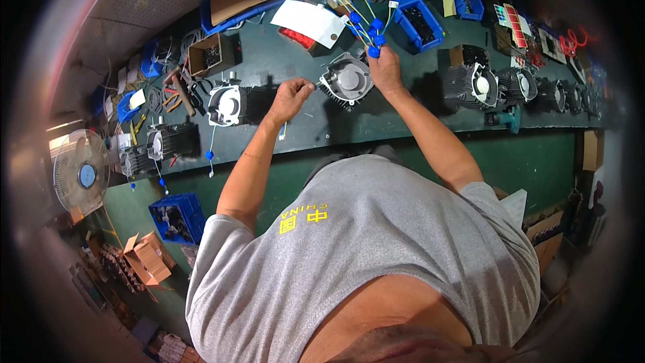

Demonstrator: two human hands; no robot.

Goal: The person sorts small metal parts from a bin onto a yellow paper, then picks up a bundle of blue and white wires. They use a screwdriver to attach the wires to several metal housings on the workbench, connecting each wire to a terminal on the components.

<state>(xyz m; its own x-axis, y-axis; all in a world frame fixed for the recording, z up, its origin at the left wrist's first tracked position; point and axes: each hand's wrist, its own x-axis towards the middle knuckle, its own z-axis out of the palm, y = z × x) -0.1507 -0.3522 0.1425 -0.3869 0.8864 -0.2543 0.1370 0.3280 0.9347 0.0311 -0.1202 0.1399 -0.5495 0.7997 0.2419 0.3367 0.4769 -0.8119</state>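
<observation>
My right hand (385,72) is closed around a bunch of thin wires with blue round parts (376,39) and white plugs, which fan out above my fingers. Just left of it a grey finned metal motor housing (349,79) lies on the green workbench, its round hub facing up. My left hand (293,99) is by the housing's left side, thumb and fingers pinched together; what is between them, if anything, is too small to make out. Beside the left forearm a short wire with a white plug (282,136) hangs down; its upper end is hidden.
More motor housings stand left (227,105) and right (482,86), some with wires hanging over the workbench edge (322,145). Behind are blue parts bins (420,23), a white sheet (308,21) over a red box, a cardboard box (209,55) and a hammer (180,91). A fan (86,175) stands left.
</observation>
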